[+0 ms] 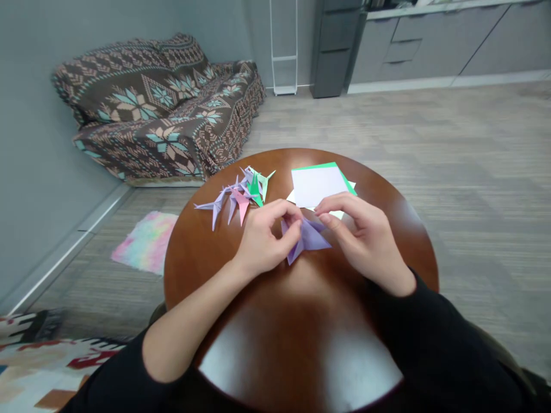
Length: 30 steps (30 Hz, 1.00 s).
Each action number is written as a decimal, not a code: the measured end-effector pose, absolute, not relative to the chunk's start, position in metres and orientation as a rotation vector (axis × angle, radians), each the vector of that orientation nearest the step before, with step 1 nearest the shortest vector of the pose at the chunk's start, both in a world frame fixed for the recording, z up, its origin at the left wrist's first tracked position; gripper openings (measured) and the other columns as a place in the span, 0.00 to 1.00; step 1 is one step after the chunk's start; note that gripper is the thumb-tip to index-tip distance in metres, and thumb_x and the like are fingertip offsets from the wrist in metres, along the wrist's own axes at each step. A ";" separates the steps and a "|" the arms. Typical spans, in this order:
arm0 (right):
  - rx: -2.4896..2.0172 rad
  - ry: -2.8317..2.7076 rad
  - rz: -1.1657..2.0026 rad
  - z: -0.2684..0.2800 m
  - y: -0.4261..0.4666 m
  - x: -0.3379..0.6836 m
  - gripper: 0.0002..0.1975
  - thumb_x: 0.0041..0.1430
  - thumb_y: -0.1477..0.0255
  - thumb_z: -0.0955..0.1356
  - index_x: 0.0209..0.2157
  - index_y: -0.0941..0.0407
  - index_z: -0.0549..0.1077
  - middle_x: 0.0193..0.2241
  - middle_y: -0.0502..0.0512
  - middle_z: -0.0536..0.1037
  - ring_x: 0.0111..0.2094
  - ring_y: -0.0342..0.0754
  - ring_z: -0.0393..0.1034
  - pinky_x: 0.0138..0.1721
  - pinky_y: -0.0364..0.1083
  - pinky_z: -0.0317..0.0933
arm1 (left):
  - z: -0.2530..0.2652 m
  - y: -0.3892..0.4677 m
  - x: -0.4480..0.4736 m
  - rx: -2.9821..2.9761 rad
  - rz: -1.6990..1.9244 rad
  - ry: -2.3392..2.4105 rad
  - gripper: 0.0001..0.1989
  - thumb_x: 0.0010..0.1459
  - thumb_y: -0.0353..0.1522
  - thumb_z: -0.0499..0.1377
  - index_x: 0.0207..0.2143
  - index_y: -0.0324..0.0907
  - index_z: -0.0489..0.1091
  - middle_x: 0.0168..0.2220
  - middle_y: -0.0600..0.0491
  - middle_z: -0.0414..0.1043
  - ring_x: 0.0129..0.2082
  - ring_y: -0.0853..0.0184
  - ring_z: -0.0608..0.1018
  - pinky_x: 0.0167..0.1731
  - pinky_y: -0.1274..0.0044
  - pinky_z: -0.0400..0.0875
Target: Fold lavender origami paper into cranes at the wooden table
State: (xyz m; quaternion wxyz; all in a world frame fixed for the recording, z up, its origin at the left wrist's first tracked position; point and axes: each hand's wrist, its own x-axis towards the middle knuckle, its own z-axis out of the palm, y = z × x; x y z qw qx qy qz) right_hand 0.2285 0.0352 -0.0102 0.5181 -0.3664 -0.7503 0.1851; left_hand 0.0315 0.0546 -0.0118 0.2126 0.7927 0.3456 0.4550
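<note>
A partly folded piece of purple origami paper [312, 238] is over the round table, its pointed flaps spread toward me and to the right. My left hand [273, 232] pinches its upper left part between thumb and fingers. At the paper's upper right, my right hand [357, 229] is curled, thumb and index fingertips close together. Whether those tips grip a bit of the paper I cannot tell. Several folded paper cranes in purple, pink [241, 202] and green [255, 189] lie in a cluster beyond my left hand.
A stack of square paper sheets [321, 186], white on top with green below, lies beyond my hands on the brown round table [193, 258]. Farther off are a sofa with a patterned cover [172, 115], a fluffy pastel mat [144, 241] and grey cabinets [422, 49].
</note>
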 end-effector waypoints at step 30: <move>-0.759 -1.994 0.404 -0.013 0.040 0.233 0.07 0.63 0.80 0.67 0.34 0.55 0.74 0.41 0.59 0.77 0.43 0.52 0.75 0.45 0.51 0.70 | -0.014 0.058 0.031 2.337 1.175 0.922 0.03 0.59 0.29 0.63 0.32 0.40 0.77 0.32 0.51 0.76 0.33 0.65 0.76 0.39 0.71 0.69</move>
